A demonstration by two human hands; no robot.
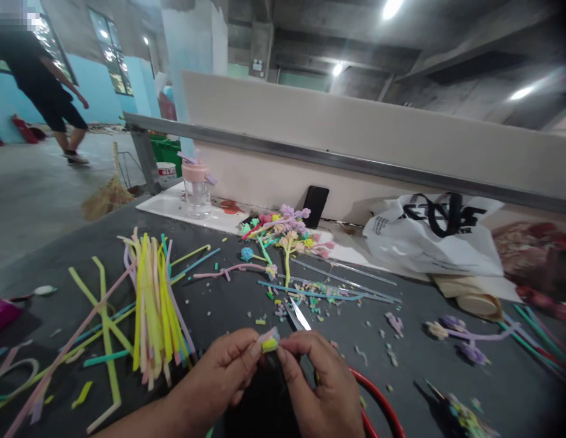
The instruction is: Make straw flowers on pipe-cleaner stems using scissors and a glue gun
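Observation:
My left hand pinches a small yellow, pink and pale-blue piece between thumb and fingertips. My right hand is closed at the piece's other side, thumb and forefinger pressed against it. Under and behind my right hand lie scissors with red handles, blades pointing away. Left of my hands lies a thick bundle of yellow, pink and purple strips. Beyond my fingertips, small coloured clippings are scattered. Past them rests a pile of small multicoloured flowers on stems.
A clear cup with a pink lid, a dark phone and a white plastic bag stand along the back panel. Purple flowers lie at right. Loose strips cross at left. A person walks on the floor beyond.

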